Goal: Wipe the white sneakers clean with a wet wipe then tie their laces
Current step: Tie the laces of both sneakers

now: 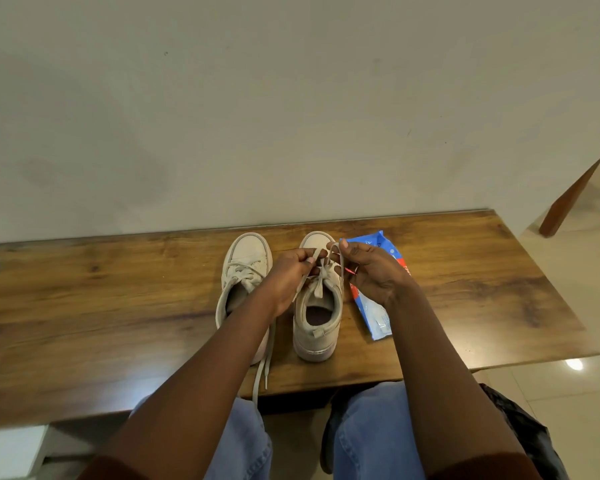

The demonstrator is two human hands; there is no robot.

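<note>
Glossy wood-grain table [465, 271]; matt sneakers [317, 327]

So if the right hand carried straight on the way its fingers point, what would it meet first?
Probably the left hand: the right hand pinches a lace with fingers aimed leftward at it, above the sneaker on the right. Depth between them is unclear.

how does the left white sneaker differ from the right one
Left white sneaker: laces loose, ends trailing off the wooden table edge. Right white sneaker: laces pinched by left hand and right hand, nearer the blue wipes pack. Both upright, toes toward the wall.
</note>
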